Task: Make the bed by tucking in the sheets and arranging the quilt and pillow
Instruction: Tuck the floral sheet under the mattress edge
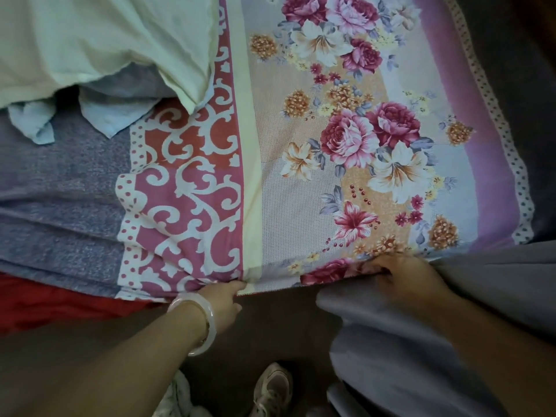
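A floral sheet point(301, 182) with pink roses and a pink scroll border lies spread over the bed. My left hand point(224, 302), a pale bangle on its wrist, pinches the sheet's near edge at the mattress side. My right hand point(400, 275) grips the same edge further right, fingers curled into the fabric. A grey quilt point(406, 341) hangs bunched beside and under my right forearm. A pale cream cloth point(105, 40), possibly a pillow or cover, lies at the far left of the bed.
A grey-blue mattress cover point(60, 188) shows left of the sheet, with a light blue cloth point(114, 115) on it. Red fabric point(60, 305) hangs at the bed's near-left edge. My shoes point(272, 389) stand on the dark floor below.
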### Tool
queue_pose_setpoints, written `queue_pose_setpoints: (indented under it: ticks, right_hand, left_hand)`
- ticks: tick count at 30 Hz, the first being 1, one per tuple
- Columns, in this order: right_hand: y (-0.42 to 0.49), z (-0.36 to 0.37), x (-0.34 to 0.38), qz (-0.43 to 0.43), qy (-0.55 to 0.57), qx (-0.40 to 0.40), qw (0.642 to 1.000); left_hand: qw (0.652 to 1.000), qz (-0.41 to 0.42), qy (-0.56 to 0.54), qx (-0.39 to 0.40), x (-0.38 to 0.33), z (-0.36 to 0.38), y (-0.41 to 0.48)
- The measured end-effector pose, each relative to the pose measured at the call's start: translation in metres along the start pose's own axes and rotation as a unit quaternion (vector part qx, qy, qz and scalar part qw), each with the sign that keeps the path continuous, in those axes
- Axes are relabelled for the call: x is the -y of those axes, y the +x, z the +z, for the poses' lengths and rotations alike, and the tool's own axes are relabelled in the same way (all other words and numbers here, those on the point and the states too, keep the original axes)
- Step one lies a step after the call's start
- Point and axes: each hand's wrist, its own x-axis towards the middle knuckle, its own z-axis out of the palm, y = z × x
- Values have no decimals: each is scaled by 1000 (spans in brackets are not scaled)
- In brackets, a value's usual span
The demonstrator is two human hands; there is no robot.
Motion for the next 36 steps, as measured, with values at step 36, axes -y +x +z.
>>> queue_pose_setpoints:
  ticks: [36]
  right_hand:
    - [14,79,517,-89,32,-202,975]
  left_hand:
    - [918,98,202,-327,375,-88,-106]
